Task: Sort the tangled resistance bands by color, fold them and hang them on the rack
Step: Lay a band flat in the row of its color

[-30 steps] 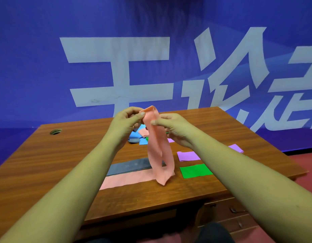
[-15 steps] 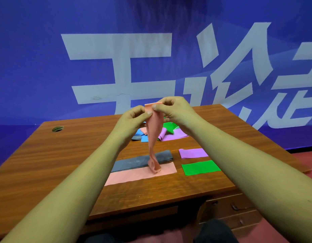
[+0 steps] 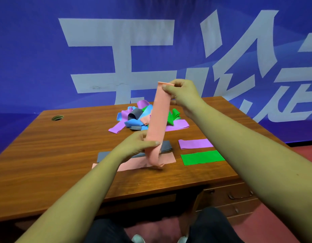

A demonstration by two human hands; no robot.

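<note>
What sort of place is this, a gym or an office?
Likely an office or promotional stand, not a gym: a wooden desk with a cable hole and drawers sits before a big blue printed banner.

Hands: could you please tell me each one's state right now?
Left hand: grips the pink band low down.
Right hand: pinches its top end.

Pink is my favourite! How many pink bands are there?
3: held band between left hand and right hand, flat band near the desk front, pink piece in the tangled pile, which may hide more.
</note>
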